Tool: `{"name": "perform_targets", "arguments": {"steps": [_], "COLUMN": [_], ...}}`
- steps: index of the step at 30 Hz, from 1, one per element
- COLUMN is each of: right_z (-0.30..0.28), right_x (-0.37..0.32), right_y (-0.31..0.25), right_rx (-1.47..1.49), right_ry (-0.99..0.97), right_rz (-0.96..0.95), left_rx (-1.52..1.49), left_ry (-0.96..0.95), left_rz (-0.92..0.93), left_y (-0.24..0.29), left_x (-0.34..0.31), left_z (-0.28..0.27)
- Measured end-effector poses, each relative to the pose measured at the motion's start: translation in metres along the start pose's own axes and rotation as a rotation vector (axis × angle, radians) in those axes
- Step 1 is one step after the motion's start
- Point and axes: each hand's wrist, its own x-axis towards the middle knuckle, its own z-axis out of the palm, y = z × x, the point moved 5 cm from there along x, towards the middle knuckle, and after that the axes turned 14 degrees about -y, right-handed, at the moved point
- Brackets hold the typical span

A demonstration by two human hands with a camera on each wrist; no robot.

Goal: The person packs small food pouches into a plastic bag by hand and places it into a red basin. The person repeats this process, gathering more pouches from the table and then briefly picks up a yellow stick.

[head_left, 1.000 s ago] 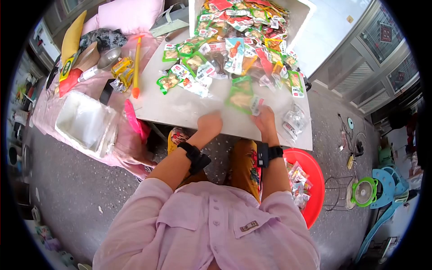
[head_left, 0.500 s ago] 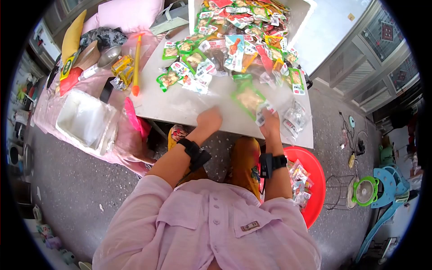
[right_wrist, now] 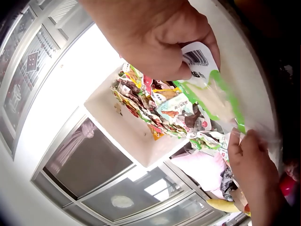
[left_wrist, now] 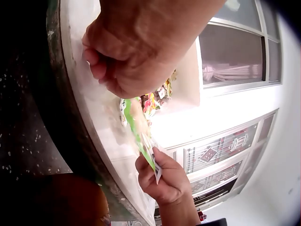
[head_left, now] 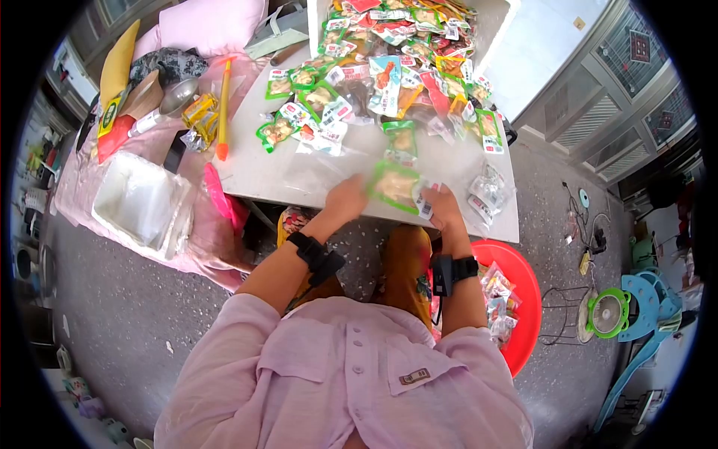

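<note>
In the head view the right hand pinches the white label end of a green-edged food packet, held low over the table's front edge. The left hand is at the packet's other end, its fingers curled. Seen from the right wrist, the left hand pinches clear plastic film beside the packet's green corner. The left wrist view shows the left hand curled in front, and the right hand gripping the packet from below. Another green packet lies just behind.
A white box full of packets stands at the table's back, with loose packets before it. Clear wrapped items lie at right. A red basin holds packets below. At left are a white foam box and orange-tipped stick.
The right hand's packet has swung down and left, so its far end is now by the left hand. The left hand has stayed almost in place.
</note>
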Motion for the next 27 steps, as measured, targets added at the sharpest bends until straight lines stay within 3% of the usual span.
{"name": "perform_targets", "arguments": {"steps": [6, 9, 12, 19, 22, 25, 27], "right_z": [-0.001, 0.003, 0.016, 0.048, 0.056, 0.034, 0.033], "right_x": [0.015, 0.023, 0.025, 0.046, 0.028, 0.032, 0.029], "right_y": [0.007, 0.016, 0.017, 0.043, 0.025, 0.022, 0.018], "right_rx": [-0.055, 0.012, 0.046, 0.135, -0.206, -0.538, -0.553], "right_ry": [-0.18, -0.157, -0.085, -0.123, -0.073, -0.172, -0.137], "right_rz": [0.107, 0.088, 0.044, -0.047, 0.153, 0.169, 0.139], "left_rx": [-0.022, -0.029, 0.038, 0.089, 0.086, 0.112, 0.127], "left_ry": [0.034, -0.023, 0.091, 0.116, 0.128, 0.131, 0.131], "left_rz": [0.048, 0.054, 0.197, 0.141, 0.141, 0.133, 0.135], "left_y": [-0.004, 0.002, 0.011, 0.012, 0.011, 0.01, 0.009], "left_x": [-0.002, -0.005, -0.012, -0.008, -0.008, -0.011, -0.012], "left_z": [0.001, 0.0, -0.002, 0.007, 0.007, 0.008, 0.01]}}
